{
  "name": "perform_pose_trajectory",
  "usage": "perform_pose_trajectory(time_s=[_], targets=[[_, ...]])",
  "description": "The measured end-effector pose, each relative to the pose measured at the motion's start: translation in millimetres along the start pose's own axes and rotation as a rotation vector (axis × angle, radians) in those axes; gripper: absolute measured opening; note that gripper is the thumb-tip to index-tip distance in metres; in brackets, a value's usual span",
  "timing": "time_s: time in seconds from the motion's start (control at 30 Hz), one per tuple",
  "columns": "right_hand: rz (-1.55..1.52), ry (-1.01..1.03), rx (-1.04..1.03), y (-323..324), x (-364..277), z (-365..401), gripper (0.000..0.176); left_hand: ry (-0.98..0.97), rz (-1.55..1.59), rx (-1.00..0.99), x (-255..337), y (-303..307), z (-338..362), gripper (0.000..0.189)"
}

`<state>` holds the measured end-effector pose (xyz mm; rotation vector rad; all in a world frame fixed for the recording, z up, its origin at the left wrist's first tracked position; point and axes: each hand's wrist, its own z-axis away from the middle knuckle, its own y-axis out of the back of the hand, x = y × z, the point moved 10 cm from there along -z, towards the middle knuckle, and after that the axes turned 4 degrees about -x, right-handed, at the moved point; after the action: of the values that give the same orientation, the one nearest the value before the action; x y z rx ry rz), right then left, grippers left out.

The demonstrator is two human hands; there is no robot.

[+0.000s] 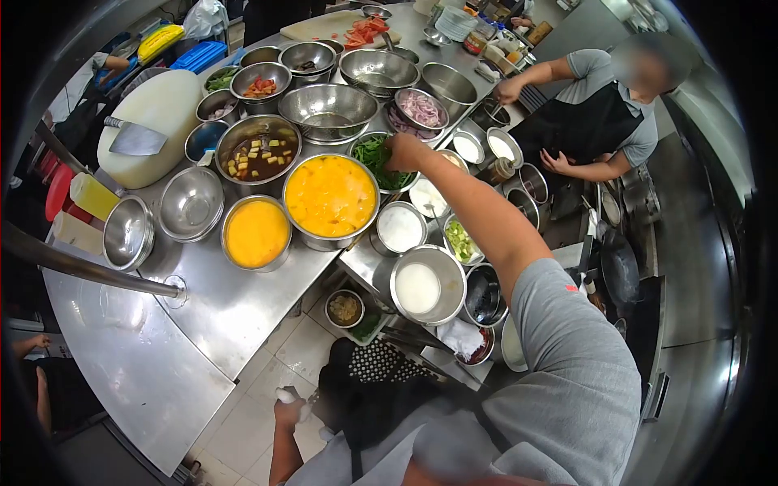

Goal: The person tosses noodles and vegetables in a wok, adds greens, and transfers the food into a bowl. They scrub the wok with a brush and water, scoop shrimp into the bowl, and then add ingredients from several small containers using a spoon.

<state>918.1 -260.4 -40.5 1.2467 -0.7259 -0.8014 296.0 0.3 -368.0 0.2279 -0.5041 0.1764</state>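
My right hand reaches into a steel bowl of green leaves, its fingers curled down and closed at the leaves. Right beside that bowl is a large bowl of yellow liquid egg, and above it a bowl of sliced purple onion. Low in the view, over the floor, my left hand is closed round a crumpled white item that looks like a cloth.
A cleaver lies on a round white board at the left. Empty steel bowls stand nearby. A white-liquid pot is at the counter's edge. A co-worker stands at the right beside pans.
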Motion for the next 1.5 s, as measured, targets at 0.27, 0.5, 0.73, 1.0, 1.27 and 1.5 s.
perform_pose_trajectory(time_s=[0.27, 0.5, 0.73, 1.0, 1.27, 1.5], targets=[[-0.005, -0.132, 0.027, -20, 15, -20, 0.030, -0.020, -0.013, 0.001, -22, 6, -14, 0.040], [-0.039, -0.096, 0.165, 42, 7, 8, 0.028, -0.005, -0.028, -0.008, -37, 13, -21, 0.040], [-0.482, -0.283, 0.133, 20, 53, 5, 0.022, -0.037, -0.059, -0.042, -21, 11, -27, 0.037], [-2.033, -0.361, 0.371, 56, 61, 106, 0.019, -0.264, -0.450, -0.235, 83, -49, -27, 0.049], [-2.107, -0.084, 1.126, 132, 84, 497, 0.016, -0.315, -0.366, -0.920, 164, -242, 65, 0.046], [-1.053, -1.379, 1.404, 68, -67, 975, 0.024, -0.085, -0.757, -1.190, 97, -358, 234, 0.035]])
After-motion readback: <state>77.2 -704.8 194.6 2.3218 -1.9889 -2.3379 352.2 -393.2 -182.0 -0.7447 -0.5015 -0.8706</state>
